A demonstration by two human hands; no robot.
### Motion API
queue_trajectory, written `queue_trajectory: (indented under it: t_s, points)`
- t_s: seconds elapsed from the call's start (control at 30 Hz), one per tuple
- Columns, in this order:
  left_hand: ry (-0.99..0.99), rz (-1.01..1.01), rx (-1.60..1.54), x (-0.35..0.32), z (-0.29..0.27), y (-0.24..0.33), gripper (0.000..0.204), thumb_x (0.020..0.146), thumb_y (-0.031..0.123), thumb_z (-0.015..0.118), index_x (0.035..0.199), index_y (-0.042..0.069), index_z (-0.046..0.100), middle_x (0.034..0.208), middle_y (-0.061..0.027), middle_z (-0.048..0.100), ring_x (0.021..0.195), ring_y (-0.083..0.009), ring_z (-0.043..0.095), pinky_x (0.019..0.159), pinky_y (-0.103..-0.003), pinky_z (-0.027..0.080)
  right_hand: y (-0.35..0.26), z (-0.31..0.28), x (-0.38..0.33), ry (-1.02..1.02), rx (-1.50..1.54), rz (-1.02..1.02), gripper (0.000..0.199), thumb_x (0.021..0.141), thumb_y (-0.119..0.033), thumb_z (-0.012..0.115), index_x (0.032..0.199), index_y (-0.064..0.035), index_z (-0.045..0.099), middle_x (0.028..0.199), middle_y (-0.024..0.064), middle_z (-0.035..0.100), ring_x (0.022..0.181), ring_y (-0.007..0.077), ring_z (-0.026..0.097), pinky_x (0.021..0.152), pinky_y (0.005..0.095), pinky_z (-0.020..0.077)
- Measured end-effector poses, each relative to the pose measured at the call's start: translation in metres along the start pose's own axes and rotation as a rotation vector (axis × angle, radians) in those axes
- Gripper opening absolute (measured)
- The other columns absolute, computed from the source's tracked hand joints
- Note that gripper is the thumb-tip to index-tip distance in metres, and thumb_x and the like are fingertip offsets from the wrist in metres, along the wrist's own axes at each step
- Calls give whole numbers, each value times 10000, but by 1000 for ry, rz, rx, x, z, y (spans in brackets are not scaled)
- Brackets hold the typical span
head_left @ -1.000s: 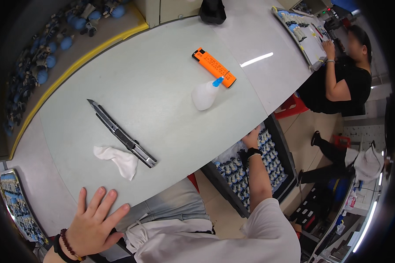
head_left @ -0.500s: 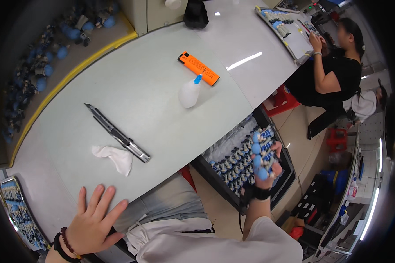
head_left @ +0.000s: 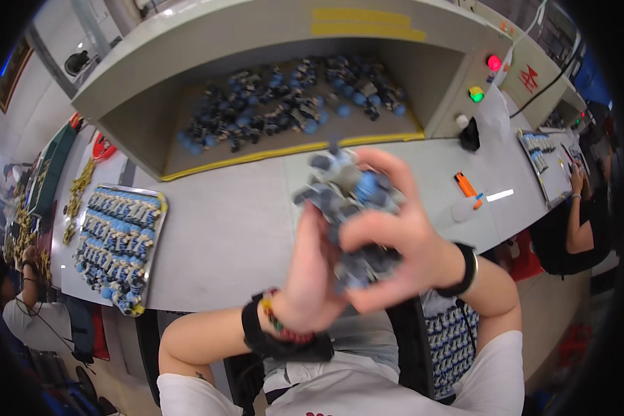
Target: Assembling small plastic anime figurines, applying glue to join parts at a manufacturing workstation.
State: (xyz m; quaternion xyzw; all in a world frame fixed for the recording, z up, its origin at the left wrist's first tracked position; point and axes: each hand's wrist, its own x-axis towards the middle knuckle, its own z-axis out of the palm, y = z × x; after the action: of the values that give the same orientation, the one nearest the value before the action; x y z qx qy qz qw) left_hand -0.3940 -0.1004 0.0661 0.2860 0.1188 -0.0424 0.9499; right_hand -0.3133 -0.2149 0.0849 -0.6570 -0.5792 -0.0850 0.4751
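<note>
Several small blue, grey and cream figurines [head_left: 350,184] are bunched between my two hands, held up above the front of the table. My right hand [head_left: 416,239] curls its fingers around the bunch from the right. My left hand [head_left: 308,274] presses against its left side, with its fingers partly hidden behind the figurines. Motion blurs the bunch, so single pieces are hard to make out. Below my right forearm, a black crate holds rows of similar figurines [head_left: 451,347].
An open-fronted booth [head_left: 270,35] at the back holds a heap of figurines [head_left: 284,104]. A metal tray [head_left: 161,215] of figurine rows lies at left. At right are an orange lighter [head_left: 467,186] and a white squeeze bottle [head_left: 462,209]. People work on both sides.
My view has swung left and up toward the booth. My right hand has brought figurines up from the crate, and my left hand has left the tabletop to meet them.
</note>
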Motion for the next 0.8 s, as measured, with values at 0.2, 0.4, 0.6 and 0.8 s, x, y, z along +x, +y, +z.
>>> queue_trajectory:
  t_s: [0.2, 0.4, 0.6, 0.8]
  points:
    - [55, 120, 62, 38, -52, 62, 483, 890, 535, 242, 1089, 165, 482, 1032, -4, 559, 958, -165, 558, 804, -324, 471, 60, 63, 57, -56, -56, -112, 395, 517, -242, 736, 825, -98, 535, 1172, 205, 332, 940, 350, 450, 817, 378, 408]
    - [137, 170, 193, 76, -75, 110, 455, 891, 515, 270, 1122, 172, 459, 1091, -34, 521, 1026, -196, 519, 839, -355, 449, 113, 97, 94, 42, 166, -78, 312, 637, -259, 635, 835, -68, 488, 1015, 179, 446, 1056, 367, 398, 791, 408, 410]
    - [56, 143, 148, 127, -96, 169, 543, 897, 523, 217, 1157, 104, 443, 1076, -111, 546, 970, -254, 556, 817, -428, 465, 156, 132, 150, 250, 132, 58, 192, 770, -228, 544, 834, -47, 545, 1026, 160, 458, 948, 310, 491, 818, 358, 399]
    - [480, 345, 390, 209, -163, 222, 553, 851, 552, 335, 1158, 113, 472, 1086, -104, 552, 1009, -264, 527, 848, -446, 425, 186, 166, 186, 411, 153, 168, 132, 764, -111, 510, 869, -40, 546, 950, 171, 484, 865, 352, 497, 752, 390, 403]
